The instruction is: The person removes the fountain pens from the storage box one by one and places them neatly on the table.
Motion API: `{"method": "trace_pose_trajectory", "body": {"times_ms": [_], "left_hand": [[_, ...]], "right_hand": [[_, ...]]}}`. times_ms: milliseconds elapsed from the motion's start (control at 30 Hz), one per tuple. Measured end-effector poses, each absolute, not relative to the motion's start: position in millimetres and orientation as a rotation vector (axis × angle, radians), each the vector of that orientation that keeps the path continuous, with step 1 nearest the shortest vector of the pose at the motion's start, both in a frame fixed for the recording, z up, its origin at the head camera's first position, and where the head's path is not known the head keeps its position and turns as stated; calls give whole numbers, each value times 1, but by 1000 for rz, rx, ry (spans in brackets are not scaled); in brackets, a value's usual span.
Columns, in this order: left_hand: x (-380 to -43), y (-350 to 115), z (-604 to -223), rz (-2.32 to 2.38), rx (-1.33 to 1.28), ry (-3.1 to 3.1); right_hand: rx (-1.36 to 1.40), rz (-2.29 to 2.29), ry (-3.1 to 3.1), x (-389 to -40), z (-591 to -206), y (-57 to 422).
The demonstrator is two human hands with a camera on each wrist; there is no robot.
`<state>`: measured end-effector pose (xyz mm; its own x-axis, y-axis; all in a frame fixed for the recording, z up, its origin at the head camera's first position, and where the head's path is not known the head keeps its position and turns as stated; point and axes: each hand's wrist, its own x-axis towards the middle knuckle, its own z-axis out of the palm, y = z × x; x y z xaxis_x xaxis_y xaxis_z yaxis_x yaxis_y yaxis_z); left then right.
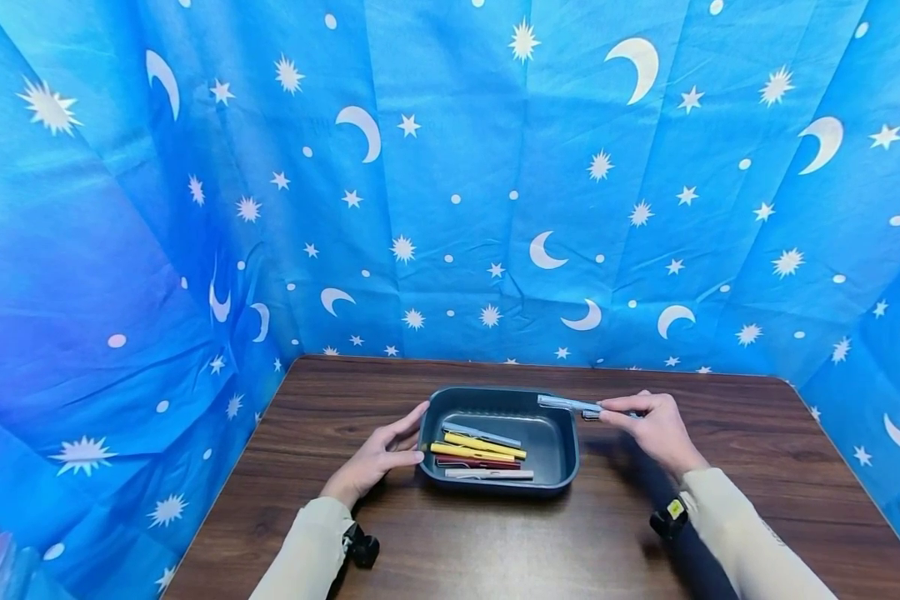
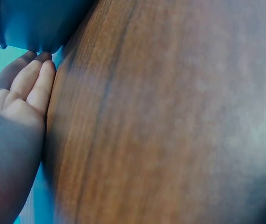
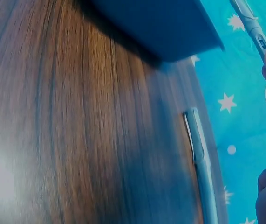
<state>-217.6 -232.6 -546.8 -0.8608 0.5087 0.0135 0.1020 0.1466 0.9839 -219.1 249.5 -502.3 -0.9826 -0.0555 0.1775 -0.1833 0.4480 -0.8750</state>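
In the head view my right hand (image 1: pixel 656 425) pinches a light blue pen (image 1: pixel 568 402), whose far end reaches over the right rim of a dark rectangular container (image 1: pixel 573 454). A second light blue pen (image 3: pixel 200 154) lies on the table below this hand, mostly covered by it in the head view. My left hand (image 1: pixel 378 454) touches the container's left side, thumb nearer me and fingers extended along the wall. Inside the container lie a blue pen (image 1: pixel 483 434), two yellow pens (image 1: pixel 472 452), a dark red pen (image 1: pixel 480 463) and a pale pen (image 1: pixel 489 474).
The brown wooden table (image 1: pixel 450 550) ends at a blue cloth (image 1: pixel 465 167) with white moons and stars, which hangs behind it and at both sides. Black wrist cameras (image 1: pixel 362 546) are strapped at the sleeves.
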Motion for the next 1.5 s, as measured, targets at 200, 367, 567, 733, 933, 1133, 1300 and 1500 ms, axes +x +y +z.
{"method": "trace_pose_trajectory", "body": {"times_ms": [200, 367, 567, 733, 933, 1133, 1300, 1500], "left_hand": [[-218, -232, -546, 1770, 583, 2102], [-217, -232, -545, 1771, 583, 2104], [-217, -232, -546, 1771, 595, 2109], [-216, -232, -546, 1771, 607, 2112], [-216, -231, -545, 1774, 604, 2117], [-216, -231, -545, 1778, 597, 2117], [-216, -231, -544, 1781, 594, 2117], [-217, -231, -545, 1782, 594, 2115]], "right_hand": [[170, 1558, -2551, -214, -510, 267], [163, 1492, -2563, -210, -515, 280], [109, 1466, -2588, -205, -517, 291], [87, 1468, -2605, -202, -523, 299], [89, 1482, -2600, -200, -530, 307], [60, 1450, -2654, -199, -535, 310], [50, 1454, -2664, -200, -539, 310], [43, 1388, -2707, -202, -543, 310]]}}
